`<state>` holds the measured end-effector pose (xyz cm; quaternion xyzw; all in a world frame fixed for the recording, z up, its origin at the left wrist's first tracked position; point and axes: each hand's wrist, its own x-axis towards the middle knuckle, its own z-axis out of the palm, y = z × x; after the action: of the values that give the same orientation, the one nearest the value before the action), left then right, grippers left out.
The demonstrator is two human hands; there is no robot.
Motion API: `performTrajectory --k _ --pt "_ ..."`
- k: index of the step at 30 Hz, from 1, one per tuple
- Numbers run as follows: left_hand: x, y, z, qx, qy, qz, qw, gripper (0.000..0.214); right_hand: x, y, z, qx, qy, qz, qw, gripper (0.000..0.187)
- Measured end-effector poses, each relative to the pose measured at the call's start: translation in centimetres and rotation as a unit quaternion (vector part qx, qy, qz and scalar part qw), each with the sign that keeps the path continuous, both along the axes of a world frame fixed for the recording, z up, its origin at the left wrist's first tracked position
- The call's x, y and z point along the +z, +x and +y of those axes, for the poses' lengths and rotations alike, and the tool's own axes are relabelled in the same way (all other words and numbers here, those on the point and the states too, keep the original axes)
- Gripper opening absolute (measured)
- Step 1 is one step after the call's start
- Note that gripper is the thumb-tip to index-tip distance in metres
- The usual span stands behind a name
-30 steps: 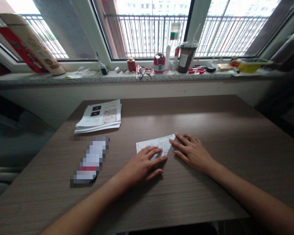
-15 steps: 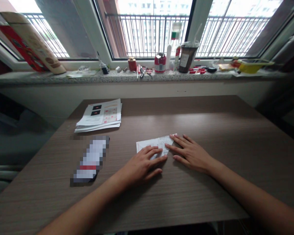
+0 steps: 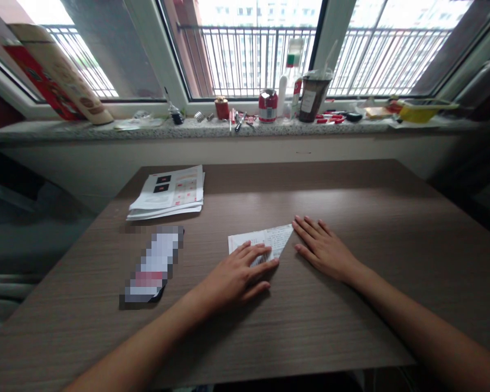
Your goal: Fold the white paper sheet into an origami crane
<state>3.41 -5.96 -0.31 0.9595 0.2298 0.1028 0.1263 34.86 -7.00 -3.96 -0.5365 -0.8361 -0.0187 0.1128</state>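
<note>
A small printed sheet of paper, folded so its right edge runs on a slant, lies flat on the brown wooden table. My left hand rests on the paper's near part, fingers stretched flat and pressing it down. My right hand lies flat on the table just right of the slanted edge, fingers spread, its fingertips beside the paper's upper right corner.
A stack of printed leaflets sits at the table's far left, and a blurred-out flat object lies nearer on the left. The stone windowsill behind holds a red can, a dark cup, bottles, small tools and a yellow tray.
My right hand has slid off the paper's slanted fold, moving right and slightly away, and now lies on the table beside it. My left hand has stayed pressed on the paper.
</note>
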Motion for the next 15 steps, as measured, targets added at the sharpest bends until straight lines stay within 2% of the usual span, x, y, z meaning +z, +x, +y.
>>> performTrajectory --k 9,15 --pt "0.0 0.0 0.4 0.009 0.004 -0.007 1.000 0.048 0.4 0.2 -0.3 0.011 -0.005 0.026 1.000 0.060" --pt "0.2 0.1 0.4 0.032 0.007 -0.014 0.999 0.037 1.4 0.1 -0.6 0.122 -0.016 0.048 0.991 0.051"
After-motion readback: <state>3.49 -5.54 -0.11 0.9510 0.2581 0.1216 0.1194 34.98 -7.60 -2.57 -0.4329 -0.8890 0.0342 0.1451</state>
